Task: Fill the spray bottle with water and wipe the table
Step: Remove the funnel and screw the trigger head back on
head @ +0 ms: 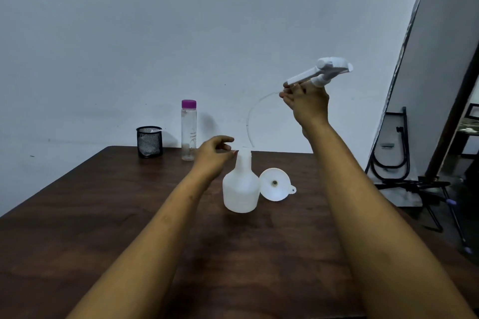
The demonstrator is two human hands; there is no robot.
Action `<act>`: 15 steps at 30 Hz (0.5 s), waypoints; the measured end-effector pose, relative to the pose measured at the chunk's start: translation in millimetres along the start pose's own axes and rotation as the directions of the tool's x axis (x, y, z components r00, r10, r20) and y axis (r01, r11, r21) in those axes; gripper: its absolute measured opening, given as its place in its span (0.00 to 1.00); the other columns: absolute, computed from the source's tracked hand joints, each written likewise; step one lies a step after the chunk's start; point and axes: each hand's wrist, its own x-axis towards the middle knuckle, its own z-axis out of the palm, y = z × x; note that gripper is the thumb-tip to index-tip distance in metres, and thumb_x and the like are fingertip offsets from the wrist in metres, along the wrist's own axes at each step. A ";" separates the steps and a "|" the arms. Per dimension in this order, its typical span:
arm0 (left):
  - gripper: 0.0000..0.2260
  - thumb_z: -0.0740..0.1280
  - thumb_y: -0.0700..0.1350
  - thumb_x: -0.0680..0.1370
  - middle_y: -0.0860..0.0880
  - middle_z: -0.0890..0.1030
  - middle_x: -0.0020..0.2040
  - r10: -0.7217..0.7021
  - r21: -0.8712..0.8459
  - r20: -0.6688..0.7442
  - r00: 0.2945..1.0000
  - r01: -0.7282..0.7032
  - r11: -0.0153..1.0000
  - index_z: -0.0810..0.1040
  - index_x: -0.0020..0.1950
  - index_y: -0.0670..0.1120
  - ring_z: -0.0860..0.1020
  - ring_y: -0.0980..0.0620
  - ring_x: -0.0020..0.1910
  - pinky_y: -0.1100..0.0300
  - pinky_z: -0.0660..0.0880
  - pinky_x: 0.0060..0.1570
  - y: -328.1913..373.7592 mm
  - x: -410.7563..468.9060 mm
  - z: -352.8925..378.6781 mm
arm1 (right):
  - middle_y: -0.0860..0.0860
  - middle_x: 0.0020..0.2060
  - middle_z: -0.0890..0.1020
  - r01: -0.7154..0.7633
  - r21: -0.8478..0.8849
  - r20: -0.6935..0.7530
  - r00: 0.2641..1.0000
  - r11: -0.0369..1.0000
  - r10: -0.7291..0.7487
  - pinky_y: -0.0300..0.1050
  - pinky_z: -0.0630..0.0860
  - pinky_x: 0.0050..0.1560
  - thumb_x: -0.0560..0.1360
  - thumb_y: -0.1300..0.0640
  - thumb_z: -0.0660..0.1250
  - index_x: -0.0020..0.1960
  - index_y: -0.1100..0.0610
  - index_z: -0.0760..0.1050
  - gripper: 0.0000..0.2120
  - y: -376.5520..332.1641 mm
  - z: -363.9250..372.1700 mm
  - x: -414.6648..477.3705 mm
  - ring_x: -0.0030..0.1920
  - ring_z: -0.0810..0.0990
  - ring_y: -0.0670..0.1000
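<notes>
while the right hand point(307, 103) holds the spray head point(329, 70) high, its tube point(252, 116) trailing, the left hand point(215, 153), loosely curled and empty, sits beside the spray bottle point(241, 186) neck; best steady that neck, then seat the funnel point(276, 184) lying just right of it.

Bare white wall point(207, 33) behind dark wooden table point(77, 215).

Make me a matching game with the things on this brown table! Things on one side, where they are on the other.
Things:
1. white plastic spray head
2. white plastic funnel
3. clear bottle with purple cap
4. black mesh cup

Places:
A. far left, by the wall
B. lying beside the white bottle body
C. held up in the right hand
D. standing between cup and left hand

Pairs: 1-C, 2-B, 3-D, 4-A
</notes>
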 end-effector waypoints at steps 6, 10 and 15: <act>0.13 0.65 0.45 0.78 0.51 0.79 0.41 -0.036 -0.042 0.008 0.999 0.036 0.998 0.76 0.62 0.49 0.74 0.55 0.33 0.62 0.71 0.37 12.5 8.9 11.9 | 0.52 0.37 0.79 -0.006 0.076 0.005 1.000 0.997 0.006 0.54 0.77 0.58 0.76 0.63 0.61 0.37 0.55 0.77 0.12 8.2 7.5 -7.7 0.50 0.82 0.57; 0.13 0.64 0.47 0.79 0.49 0.81 0.43 -0.075 -0.056 0.021 0.997 0.076 0.996 0.76 0.62 0.48 0.73 0.56 0.31 0.66 0.68 0.28 26.0 17.9 16.7 | 0.55 0.39 0.79 -0.020 0.106 0.001 1.000 0.994 0.020 0.57 0.76 0.59 0.76 0.63 0.61 0.36 0.54 0.76 0.12 16.8 11.8 -11.5 0.51 0.81 0.59; 0.09 0.64 0.47 0.79 0.51 0.79 0.39 -0.119 -0.058 0.026 0.993 0.121 0.991 0.78 0.55 0.46 0.71 0.54 0.31 0.65 0.67 0.28 30.7 26.9 18.4 | 0.54 0.37 0.79 -0.015 0.111 -0.001 1.000 0.994 0.016 0.55 0.77 0.58 0.77 0.63 0.60 0.37 0.54 0.77 0.13 19.2 13.9 -7.7 0.49 0.81 0.57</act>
